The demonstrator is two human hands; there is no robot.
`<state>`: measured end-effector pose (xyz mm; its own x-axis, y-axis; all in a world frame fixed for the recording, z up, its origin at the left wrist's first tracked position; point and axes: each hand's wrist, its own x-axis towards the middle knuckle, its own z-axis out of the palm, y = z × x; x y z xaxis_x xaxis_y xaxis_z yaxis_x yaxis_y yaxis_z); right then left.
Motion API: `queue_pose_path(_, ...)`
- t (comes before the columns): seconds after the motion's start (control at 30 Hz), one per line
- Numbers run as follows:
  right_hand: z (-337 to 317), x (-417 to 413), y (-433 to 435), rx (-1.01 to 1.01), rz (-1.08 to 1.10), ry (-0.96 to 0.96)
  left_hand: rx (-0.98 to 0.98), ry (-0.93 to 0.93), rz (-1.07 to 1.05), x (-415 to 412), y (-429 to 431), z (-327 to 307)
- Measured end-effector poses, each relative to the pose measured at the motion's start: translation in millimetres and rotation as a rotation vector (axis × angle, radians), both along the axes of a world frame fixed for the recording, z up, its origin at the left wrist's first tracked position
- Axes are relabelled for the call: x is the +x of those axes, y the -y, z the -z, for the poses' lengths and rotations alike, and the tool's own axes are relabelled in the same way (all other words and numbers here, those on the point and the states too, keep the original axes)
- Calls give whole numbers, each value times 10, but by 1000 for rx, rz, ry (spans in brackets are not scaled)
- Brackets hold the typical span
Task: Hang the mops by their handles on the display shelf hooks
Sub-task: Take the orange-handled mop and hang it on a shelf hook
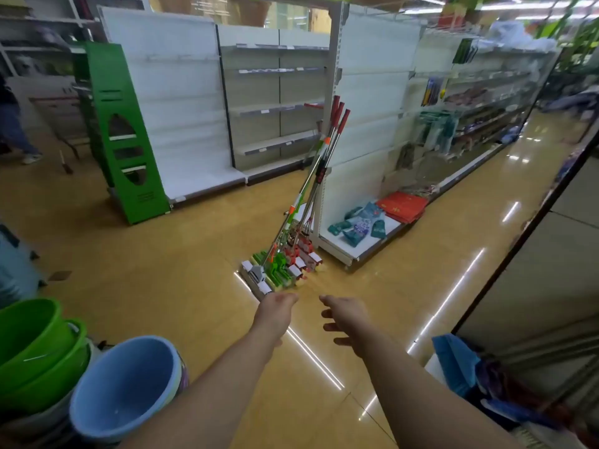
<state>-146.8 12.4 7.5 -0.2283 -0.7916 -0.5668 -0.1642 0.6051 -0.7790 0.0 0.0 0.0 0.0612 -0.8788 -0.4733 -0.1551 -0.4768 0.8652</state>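
Head view shows a shop aisle with a glossy tan floor [181,286]. A bundle of sponge mops with metal poles and red or green-and-orange grips [303,202] stands on that floor, heads down near the front corner of a white display shelf unit [366,92], poles leaning with their tops against the unit's end upright. Both bare forearms reach forward toward the mop heads. The left hand [275,311] is loosely curled and holds nothing, just short of the nearest mop head. The right hand [345,319] is partly open, fingers spread and bent, also holding nothing. On the unit's bottom shelf lie teal packets [359,222] and red flat packs [403,205]. At lower left stand green plastic basins [35,345] and a blue plastic bucket [126,387].
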Motion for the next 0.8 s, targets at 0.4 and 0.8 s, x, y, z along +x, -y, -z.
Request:
queue_pose_path(0.4, -186, 437, 865, -24, 59, 4, -43, -31, 26, 398, 974, -25)
queue_pose_path(0.8, -12, 179, 2023, -50, 105, 73, -22, 37, 18, 201, 2047, 2)
